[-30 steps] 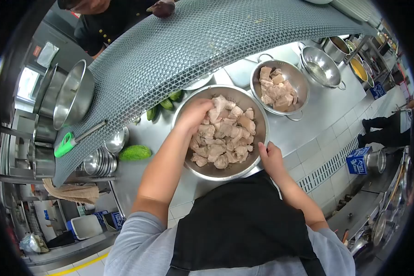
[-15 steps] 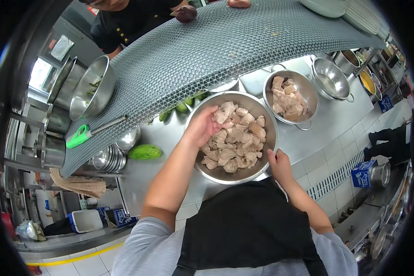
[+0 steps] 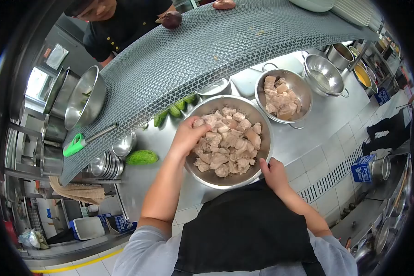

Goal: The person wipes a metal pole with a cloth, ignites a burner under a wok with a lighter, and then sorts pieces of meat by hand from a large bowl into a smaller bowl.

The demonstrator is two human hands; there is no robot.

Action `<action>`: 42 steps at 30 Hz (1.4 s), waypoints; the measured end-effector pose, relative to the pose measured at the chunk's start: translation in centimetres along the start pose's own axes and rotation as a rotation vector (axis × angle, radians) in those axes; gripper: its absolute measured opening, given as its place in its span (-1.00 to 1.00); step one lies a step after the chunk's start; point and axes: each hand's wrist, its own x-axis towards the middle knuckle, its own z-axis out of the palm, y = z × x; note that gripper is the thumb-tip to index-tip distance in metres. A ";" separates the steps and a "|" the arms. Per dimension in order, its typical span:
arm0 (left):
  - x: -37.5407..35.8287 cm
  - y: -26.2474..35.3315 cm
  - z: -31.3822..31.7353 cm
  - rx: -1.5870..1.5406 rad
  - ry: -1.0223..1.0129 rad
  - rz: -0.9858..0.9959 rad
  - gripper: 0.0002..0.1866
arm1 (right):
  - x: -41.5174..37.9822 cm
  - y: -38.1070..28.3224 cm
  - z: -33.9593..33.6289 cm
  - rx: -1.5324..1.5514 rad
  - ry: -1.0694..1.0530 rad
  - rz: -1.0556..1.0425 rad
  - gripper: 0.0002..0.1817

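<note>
In front of me a large steel colander (image 3: pixel 261 115) holds many pale, cooked-looking chunks of meat (image 3: pixel 230 147). My left hand (image 3: pixel 188 137) reaches over its left rim, fingers closed on a piece of meat (image 3: pixel 198 123) at the heap's edge. On the lower right, my right hand (image 3: pixel 274 175) grips the colander's rim, thumb on top. Just beyond, to the right, a smaller two-handled steel bowl (image 3: pixel 303 99) contains larger chunks of the same pale meat (image 3: pixel 282 99).
A mesh-covered shelf (image 3: pixel 179 50) overhangs the counter's far side; a green-handled peeler-like tool (image 3: pixel 76 145) lies on it. Green cucumber-like vegetables (image 3: pixel 141 157) rest on the counter. A two-handled steel strainer (image 3: pixel 325 76) stands far right. Another person (image 3: pixel 119 25) stands across the shelf.
My left hand's fingers, spread against the meat before, have closed round a piece at the left of the heap. The right hand stays at the rim. The whole view has shifted slightly.
</note>
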 end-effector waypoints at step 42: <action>-5.2 -1.2 4.0 -0.503 -0.148 -0.054 -0.59 | 9.8 -5.9 -2.8 1.227 -0.722 0.025 -0.59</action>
